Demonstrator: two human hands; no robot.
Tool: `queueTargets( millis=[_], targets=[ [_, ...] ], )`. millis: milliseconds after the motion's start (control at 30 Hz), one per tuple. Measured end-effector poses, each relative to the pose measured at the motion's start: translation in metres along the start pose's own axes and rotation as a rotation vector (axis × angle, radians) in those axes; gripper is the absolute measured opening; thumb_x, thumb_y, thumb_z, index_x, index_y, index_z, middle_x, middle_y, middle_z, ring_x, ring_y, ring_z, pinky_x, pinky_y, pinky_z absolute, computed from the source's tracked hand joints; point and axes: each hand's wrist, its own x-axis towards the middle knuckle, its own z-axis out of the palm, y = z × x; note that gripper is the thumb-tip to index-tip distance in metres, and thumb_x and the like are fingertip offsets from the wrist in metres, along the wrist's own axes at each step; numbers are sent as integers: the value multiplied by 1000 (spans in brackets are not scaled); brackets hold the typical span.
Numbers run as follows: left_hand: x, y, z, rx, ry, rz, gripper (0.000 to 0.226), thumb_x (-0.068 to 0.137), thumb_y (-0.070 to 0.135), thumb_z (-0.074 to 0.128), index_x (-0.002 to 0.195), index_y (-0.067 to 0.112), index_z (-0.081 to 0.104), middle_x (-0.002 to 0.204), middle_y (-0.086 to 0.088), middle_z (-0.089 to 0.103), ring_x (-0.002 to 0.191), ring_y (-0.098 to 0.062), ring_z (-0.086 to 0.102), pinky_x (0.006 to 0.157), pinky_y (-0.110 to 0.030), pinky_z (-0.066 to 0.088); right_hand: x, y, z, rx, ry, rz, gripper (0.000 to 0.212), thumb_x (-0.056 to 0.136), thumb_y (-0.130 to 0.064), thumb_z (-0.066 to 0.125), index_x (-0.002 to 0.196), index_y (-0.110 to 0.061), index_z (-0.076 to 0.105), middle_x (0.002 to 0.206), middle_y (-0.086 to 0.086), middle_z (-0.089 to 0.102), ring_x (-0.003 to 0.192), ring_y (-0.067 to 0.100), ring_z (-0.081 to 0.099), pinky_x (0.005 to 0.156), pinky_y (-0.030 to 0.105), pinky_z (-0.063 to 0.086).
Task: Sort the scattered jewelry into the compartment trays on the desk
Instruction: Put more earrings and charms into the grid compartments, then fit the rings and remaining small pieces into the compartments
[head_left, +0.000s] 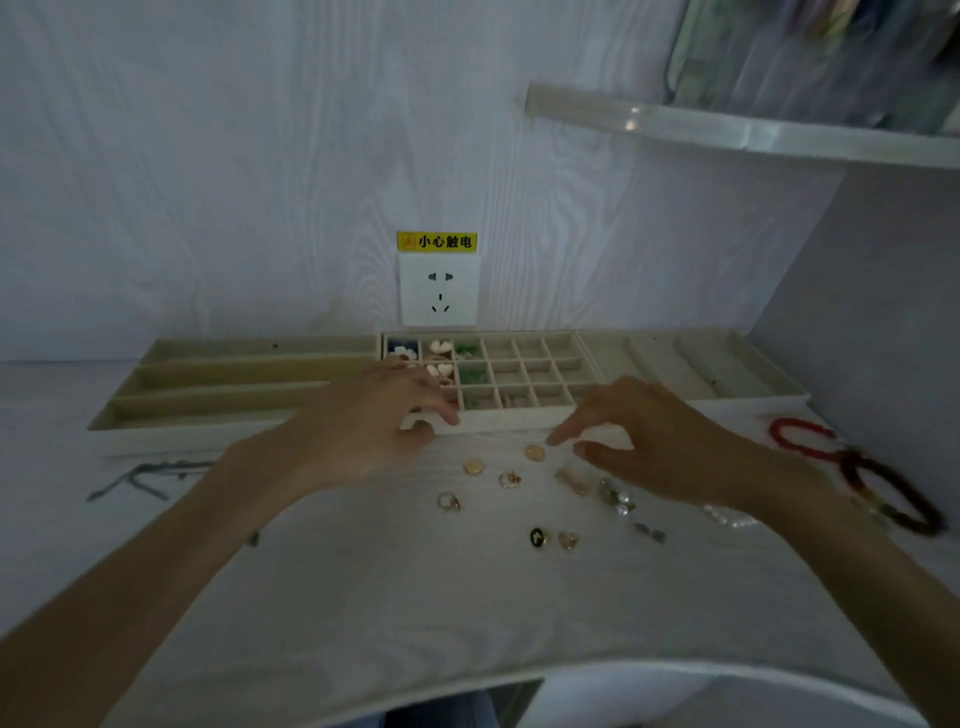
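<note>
Your left hand (374, 415) rests over the front left corner of the grid tray (519, 418), fingers loosely curled and reaching into its near cells; whether that grip has closed on a piece you cannot tell, since the fingertips cover whatever lies beneath. Your right hand (649, 441) hovers just above the desk (363, 597), fingers relaxed and apart, forefinger stretched toward a pale gold piece (534, 452) without clearly touching it. The grid tray sits against the wall between a long-slot tray (208, 376) on its left and a ridged tray (727, 364) on its right; its leftmost cells already hold white, blue and green pieces, the rest look bare. Scattered in front of it lie a second gold piece (473, 466), two small rings (509, 479) (448, 501), a black oval piece (538, 537) beside a pinkish one (568, 540), and some clear and grey bits (615, 496) near your right wrist. To the far right lie a red bracelet (800, 439) and a dark red bracelet (893, 493), touching. A grey cord (143, 475) lies at the left. A wall socket (439, 291) with a yellow warning label (436, 242) sits above the trays.
</note>
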Motion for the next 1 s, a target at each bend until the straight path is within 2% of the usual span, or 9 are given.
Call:
queueTargets(
  millis=[100,233,400,600,767,867,933,1000],
  targets=[
    [-19,8,12,-48,-53,-5,31,91,19,53,116,36,62,127,17,51,122,-5,41,98,-24,35,-13,-16,15,48,-109,29,21,86,-34,64,106,-39,66,105,-15,59,100,2,48,92,23,39],
    [-34,13,29,-78,-94,-2,28,93,28,50,115,39,62,117,20,54,111,-4,49,92,-30,44,-25,-26,29,127,-112,65,20,74,-42,73,94,-39,69,100,-14,60,92,-1,49,80,13,40],
    [-39,16,40,-96,-9,5,22,91,31,55,107,43,64,109,21,55,98,-2,51,82,-29,46,-27,-24,46,202,13,72,12,74,-27,77,84,-33,75,86,-11,65,78,3,55,73,23,45],
    [-29,16,48,-168,155,-107,15,87,37,60,99,39,69,93,21,60,79,1,55,66,-21,44,2,-19,60,178,141,15,12,79,-14,73,88,-20,76,80,-5,66,67,2,54,67,20,47],
    [-20,18,46,-160,222,-176,13,86,38,62,96,36,69,88,20,61,75,3,52,62,-14,40,29,-19,58,56,161,43,7,83,-25,68,87,-29,73,79,-7,60,65,1,47,61,23,40],
    [-17,16,46,-161,245,-208,16,86,36,63,100,34,69,93,18,66,77,5,52,67,-13,38,41,-13,53,31,130,72,5,81,-31,70,85,-29,73,74,-4,58,66,7,50,63,29,44],
    [-17,14,46,-177,273,-221,21,84,34,65,104,33,68,95,18,69,79,6,55,71,-13,41,46,-10,48,102,111,75,5,80,-30,72,84,-28,74,69,-5,56,61,7,47,62,24,43],
    [-17,11,45,-179,270,-236,23,82,34,67,106,34,67,95,19,69,80,6,56,71,-13,41,47,-9,41,218,91,92,8,80,-24,73,86,-21,75,67,-11,58,61,2,47,59,12,39]
  ],
)
